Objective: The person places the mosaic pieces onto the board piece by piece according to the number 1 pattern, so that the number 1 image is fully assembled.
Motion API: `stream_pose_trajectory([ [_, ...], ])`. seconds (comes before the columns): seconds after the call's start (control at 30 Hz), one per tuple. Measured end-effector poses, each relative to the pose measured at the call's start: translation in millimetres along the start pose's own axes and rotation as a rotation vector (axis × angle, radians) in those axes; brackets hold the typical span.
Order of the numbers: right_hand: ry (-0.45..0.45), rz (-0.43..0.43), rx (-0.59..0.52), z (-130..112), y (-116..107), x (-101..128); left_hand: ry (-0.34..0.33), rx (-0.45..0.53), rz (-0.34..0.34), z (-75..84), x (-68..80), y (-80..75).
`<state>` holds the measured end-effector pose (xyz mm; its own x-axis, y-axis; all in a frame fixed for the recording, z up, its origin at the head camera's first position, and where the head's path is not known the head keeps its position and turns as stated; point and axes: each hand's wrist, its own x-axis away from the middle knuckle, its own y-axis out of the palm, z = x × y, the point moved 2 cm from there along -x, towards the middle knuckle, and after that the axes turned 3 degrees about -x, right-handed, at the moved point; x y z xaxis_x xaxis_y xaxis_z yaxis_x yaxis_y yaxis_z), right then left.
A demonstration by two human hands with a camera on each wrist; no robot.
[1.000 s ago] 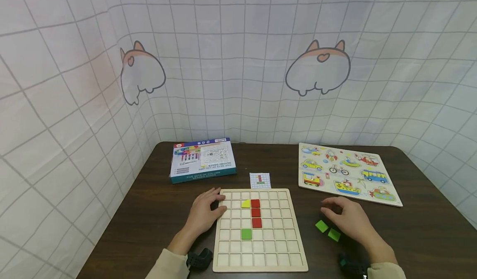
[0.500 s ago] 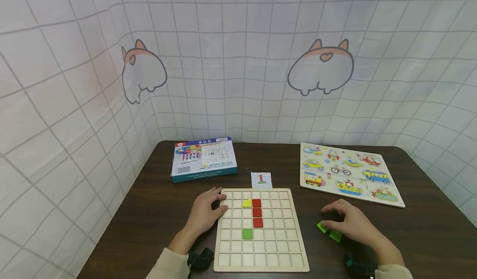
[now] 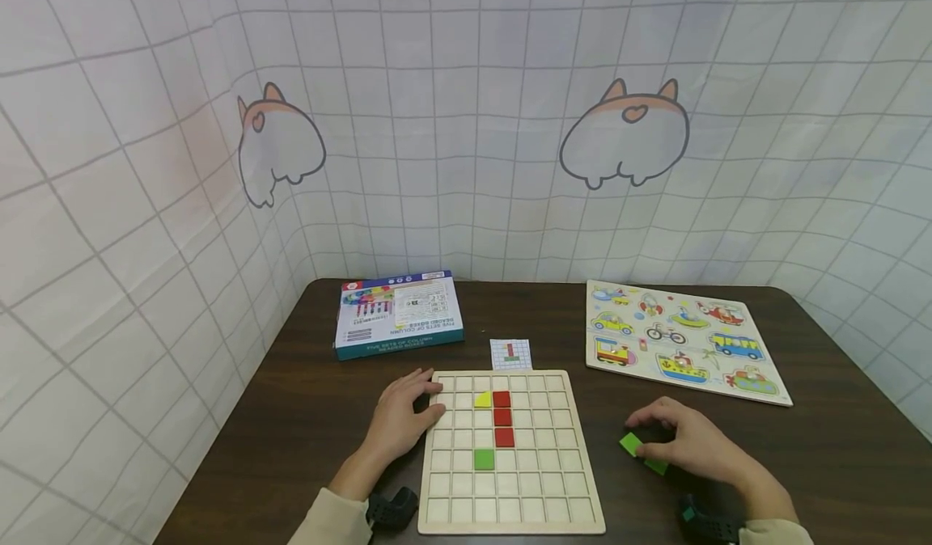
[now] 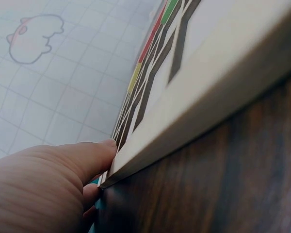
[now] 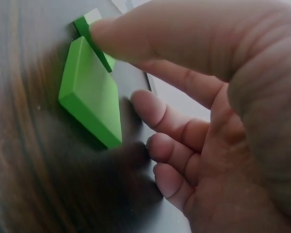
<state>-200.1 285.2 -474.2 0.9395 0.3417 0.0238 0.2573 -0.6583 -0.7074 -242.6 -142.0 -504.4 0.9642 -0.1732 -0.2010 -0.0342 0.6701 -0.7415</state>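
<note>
My left hand [image 3: 396, 424] rests at the upper left edge of a wooden grid board [image 3: 557, 523]. In the left wrist view the thumb [image 4: 99, 158] lies against the board's rim. Set in the board are a yellow quarter-round tile [image 3: 484, 400], a column of red tiles [image 3: 502, 417] and a green square tile [image 3: 484, 459]. Right of the board, my right hand [image 3: 692, 441] is low over two loose green tiles. Its thumb overlaps the farther green tile [image 3: 629, 444], with the index finger just beyond it. The nearer green tile [image 5: 89, 92] lies under the hand.
A small pattern card [image 3: 512, 354] lies behind the board. A flat box [image 3: 399, 314] is at the back left of the table [image 3: 284, 448]. A picture puzzle board [image 3: 680, 339] lies at the back right. Grid-printed cloth [image 3: 451, 124] hangs behind.
My right hand has come down over the loose green tiles, its thumb moving to the farther one. The left hand stays on the board's edge.
</note>
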Motion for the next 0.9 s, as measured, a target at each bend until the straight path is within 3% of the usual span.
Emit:
stream_pose_trajectory([
  [0.23, 0.001, -0.014, 0.001, -1, 3, 0, 0.0, -0.014, -0.004, -0.5, 0.6, 1.0],
  [0.9, 0.133, 0.155, 0.071, -2, 12, -10, 0.035, 0.001, 0.012, -1.8, -0.1, -0.4],
])
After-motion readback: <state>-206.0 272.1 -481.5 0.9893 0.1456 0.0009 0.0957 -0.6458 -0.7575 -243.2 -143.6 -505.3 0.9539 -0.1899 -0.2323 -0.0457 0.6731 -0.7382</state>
